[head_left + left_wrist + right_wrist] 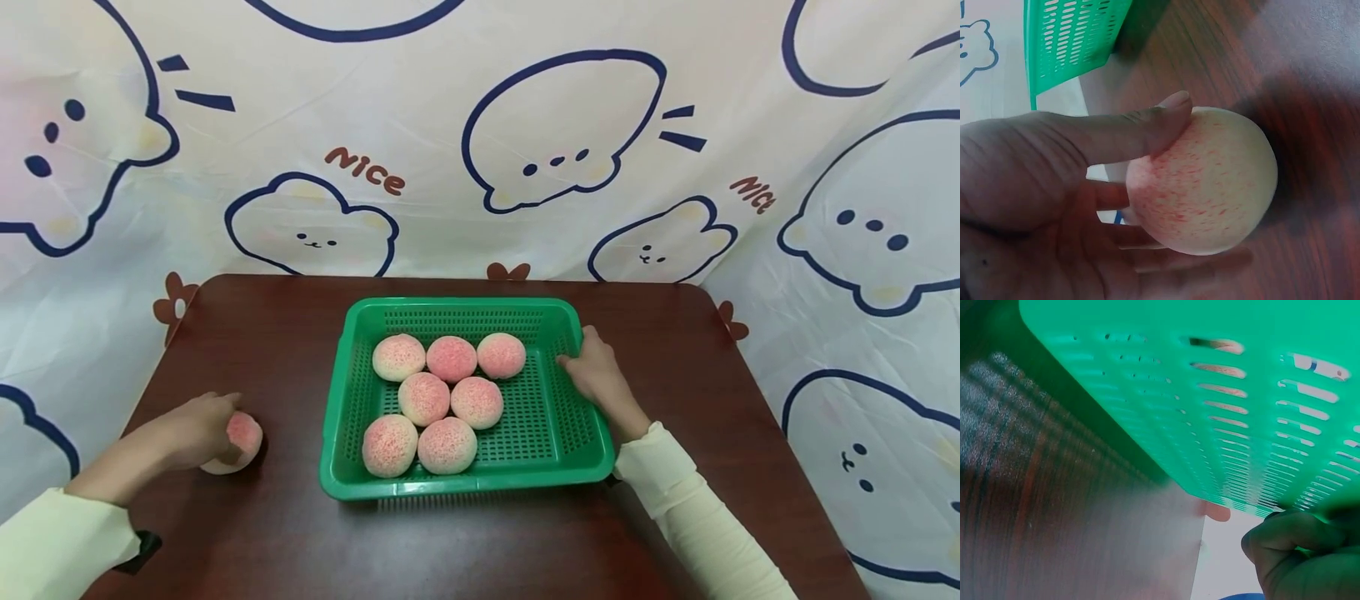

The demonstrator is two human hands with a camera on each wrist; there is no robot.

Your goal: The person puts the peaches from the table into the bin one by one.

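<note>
To the left of the basket, my left hand (pixel 198 432) holds a pink-and-cream peach (pixel 243 433). The left wrist view shows the thumb across one side of the peach (pixel 1216 181) and the fingers on the other; whether it touches the table is unclear. My right hand (pixel 600 375) grips the right rim of a green plastic basket (pixel 465 483), thumb on the inner side. Inside the basket lie several similar peaches (pixel 423 398): three at the back, two in the middle, two at the front, mostly toward the left. From the right wrist, the slotted basket wall (pixel 1260 419) fills much of the view.
A dark brown glossy table (pixel 300 542) carries the basket near its middle. Behind and at both sides hangs a pale cloth (pixel 435 125) printed with cartoon outlines, close to the table's far edge. The basket's right part shows bare mesh floor.
</note>
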